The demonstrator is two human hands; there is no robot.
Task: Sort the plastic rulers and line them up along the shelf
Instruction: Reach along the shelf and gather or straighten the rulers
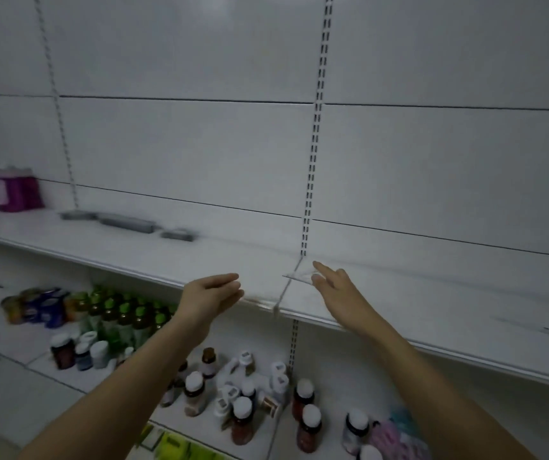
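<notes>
both hands reach over white shelf [432, 303], near slotted upright [313, 154].
clear plastic ruler [296, 277] lies on shelf just below upright's foot, faint, blurred.
right hand [333, 287] fingers straight, tips touching ruler end, likely nudging it into line; nothing gripped.
left hand [215, 292] left of upright, flat, released, apart from ruler, likely ready to square it.
grey boxes [127, 222] far left of upright.

no legible text, white labels on bottle caps [246, 355] and purple jars [11, 190] too blurred
</notes>
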